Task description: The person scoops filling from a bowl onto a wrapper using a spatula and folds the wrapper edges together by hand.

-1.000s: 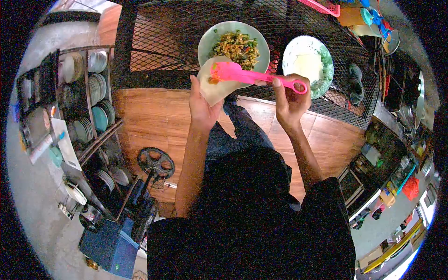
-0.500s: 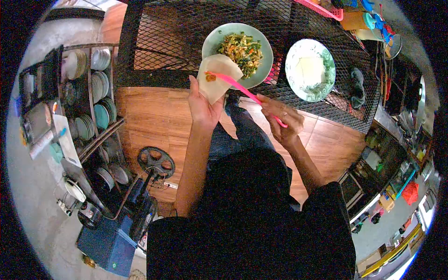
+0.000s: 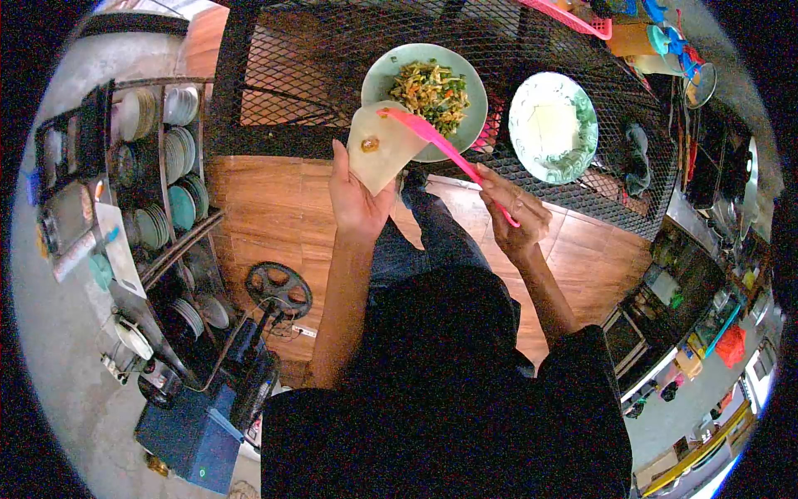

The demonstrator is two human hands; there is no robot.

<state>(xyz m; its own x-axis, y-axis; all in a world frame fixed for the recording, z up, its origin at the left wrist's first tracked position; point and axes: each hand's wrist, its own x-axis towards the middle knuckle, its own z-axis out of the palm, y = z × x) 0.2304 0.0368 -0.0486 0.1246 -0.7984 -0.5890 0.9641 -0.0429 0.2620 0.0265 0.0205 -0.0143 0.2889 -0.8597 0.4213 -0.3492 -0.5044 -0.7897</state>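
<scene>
On the palm and fingers of my left hand (image 3: 357, 208) rests a thin, pale spring roll wrapper (image 3: 384, 165), with a small brownish dab of filling (image 3: 370, 145) on it. My right hand (image 3: 514, 214) grips the handle of a pink plastic spoon (image 3: 453, 156), whose head is over the wrapper's upper edge. Just beyond the wrapper is a pale green bowl (image 3: 376, 73) holding a chopped vegetable mix (image 3: 428, 96). A patterned green-white plate (image 3: 522, 104) to the right carries more square wrappers (image 3: 555, 125).
Bowl and plate stand on a black metal mesh table (image 3: 307, 75). A dark cloth (image 3: 637, 158) lies near its right side, and a pink basket (image 3: 573, 18) is at the far edge. To the left is a dish rack (image 3: 158, 249) with stacked plates; a black fan-like wheel (image 3: 279, 289) is below.
The spoon's head has moved up and right, off the brown dab toward the wrapper's upper edge. My right hand has shifted slightly right and down. The dab stays on the wrapper.
</scene>
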